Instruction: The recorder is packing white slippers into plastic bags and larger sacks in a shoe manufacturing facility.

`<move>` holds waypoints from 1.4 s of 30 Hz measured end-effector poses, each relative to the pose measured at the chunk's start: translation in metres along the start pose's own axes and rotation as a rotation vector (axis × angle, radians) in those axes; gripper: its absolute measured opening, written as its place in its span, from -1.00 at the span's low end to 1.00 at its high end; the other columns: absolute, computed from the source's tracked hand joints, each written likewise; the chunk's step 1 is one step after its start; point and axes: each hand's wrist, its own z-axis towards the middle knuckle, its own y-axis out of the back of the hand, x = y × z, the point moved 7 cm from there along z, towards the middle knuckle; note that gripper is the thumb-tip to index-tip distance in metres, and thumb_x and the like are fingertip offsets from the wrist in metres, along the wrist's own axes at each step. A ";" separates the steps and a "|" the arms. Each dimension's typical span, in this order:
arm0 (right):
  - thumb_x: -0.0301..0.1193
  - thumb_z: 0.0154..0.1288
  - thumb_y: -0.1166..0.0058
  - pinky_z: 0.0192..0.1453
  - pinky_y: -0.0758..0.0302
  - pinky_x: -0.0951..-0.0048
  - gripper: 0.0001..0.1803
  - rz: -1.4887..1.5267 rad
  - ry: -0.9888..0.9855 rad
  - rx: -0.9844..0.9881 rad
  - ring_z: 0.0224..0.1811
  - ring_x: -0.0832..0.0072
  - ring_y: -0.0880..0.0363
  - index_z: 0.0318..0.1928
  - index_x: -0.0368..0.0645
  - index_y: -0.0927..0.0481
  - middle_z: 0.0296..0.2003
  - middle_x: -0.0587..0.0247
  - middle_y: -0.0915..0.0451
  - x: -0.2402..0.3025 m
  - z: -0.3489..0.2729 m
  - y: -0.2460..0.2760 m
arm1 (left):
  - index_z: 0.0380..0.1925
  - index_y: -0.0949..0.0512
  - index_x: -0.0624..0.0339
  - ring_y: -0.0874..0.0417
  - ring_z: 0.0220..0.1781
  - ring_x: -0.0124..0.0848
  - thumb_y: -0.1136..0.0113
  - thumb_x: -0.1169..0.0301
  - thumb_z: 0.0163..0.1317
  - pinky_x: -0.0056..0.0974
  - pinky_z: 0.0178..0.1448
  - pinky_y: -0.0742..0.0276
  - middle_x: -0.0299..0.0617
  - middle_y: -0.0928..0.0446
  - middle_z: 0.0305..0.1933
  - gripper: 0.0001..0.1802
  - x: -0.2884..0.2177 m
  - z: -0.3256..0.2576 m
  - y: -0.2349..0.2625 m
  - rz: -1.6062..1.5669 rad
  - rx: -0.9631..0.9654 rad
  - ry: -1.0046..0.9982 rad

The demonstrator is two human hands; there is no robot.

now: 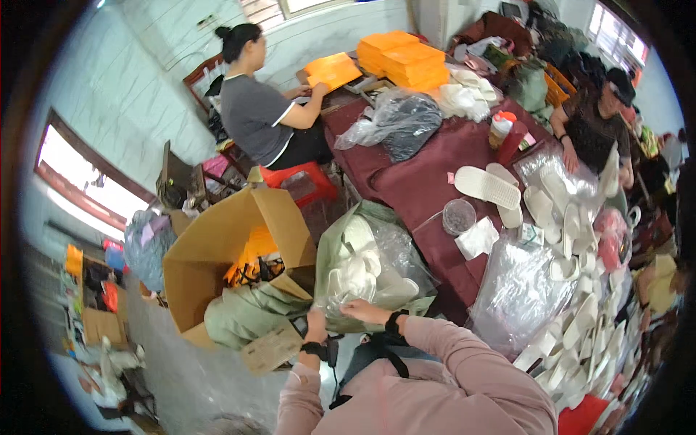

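Observation:
In front of me stands an open green woven sack (326, 250) holding white slippers (355, 264) and clear plastic. At its near edge, my left hand (317, 326) and my right hand (366, 312) are a short way apart, both closed on a thin clear plastic bag (338, 301). The bag's outline blends into the plastic around it. Each of my wrists wears a black band. Left of the sack is a large open cardboard box (190, 268) with orange packets (255, 250) inside and green cloth (243, 315) draped over its near side.
A table with a dark red cloth (395, 192) bears orange stacks (406, 58), loose slippers (487, 186), a round clear container (459, 217) and clear plastic bags (518, 283). One person (254, 109) handles orange sheets at the far left; another (602, 123) is at the right. A red stool (304, 181) stands behind the box.

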 end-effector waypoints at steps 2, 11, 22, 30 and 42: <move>0.01 0.28 0.18 0.02 -0.36 0.29 -0.46 0.033 0.092 -0.088 -0.05 0.09 -0.47 -0.03 -0.21 -0.46 -0.08 -0.09 -0.50 -0.008 0.018 -0.003 | -0.26 -0.48 0.32 -0.45 -0.18 -0.20 0.11 0.13 0.23 -0.11 -0.17 -0.34 -0.16 -0.46 -0.31 -0.58 0.005 -0.006 0.006 0.839 0.132 -0.415; -0.34 0.00 -0.12 -0.04 -0.42 0.27 -0.57 -0.259 0.551 -0.168 -0.14 0.12 -0.52 -0.09 -0.27 -0.46 -0.19 -0.03 -0.56 -0.013 -0.053 0.030 | -0.26 -0.52 0.48 -0.54 -0.26 -0.18 -0.18 0.07 0.04 -0.18 -0.14 -0.40 0.00 -0.56 -0.28 -0.43 -0.033 -0.028 0.023 0.339 0.011 0.135; 0.18 0.03 -0.02 0.10 -0.36 0.19 -0.13 0.150 -0.703 -0.953 0.08 0.01 -0.38 0.09 -0.36 -0.29 0.01 -0.33 -0.37 -0.195 -0.105 0.119 | -0.33 -0.51 0.50 -0.54 -0.23 0.03 -0.16 0.11 -0.03 -0.08 -0.16 -0.38 0.26 -0.51 -0.34 -0.46 0.042 0.000 0.083 0.814 0.352 0.027; -0.23 0.04 -0.02 -0.17 -0.45 0.19 -0.54 0.268 -0.601 -1.348 -0.27 0.01 -0.57 -0.22 -0.43 -0.54 -0.38 -0.17 -0.58 -0.196 -0.059 0.045 | -0.20 -0.48 0.35 -0.49 -0.14 0.03 -0.10 0.25 0.11 -0.11 -0.05 -0.36 0.13 -0.52 -0.23 -0.62 0.051 -0.002 0.130 0.851 0.484 -0.126; -0.26 0.25 0.02 -0.20 -0.44 0.36 -0.63 1.190 -0.077 -1.219 -0.23 0.43 -0.53 -0.10 -0.33 -0.51 -0.21 0.19 -0.56 -0.081 -0.202 -0.084 | -0.12 -0.45 0.35 -0.44 -0.25 -0.25 -0.03 -0.08 0.16 -0.18 -0.06 -0.35 -0.13 -0.47 -0.26 -0.37 -0.014 -0.004 0.139 0.329 0.486 0.150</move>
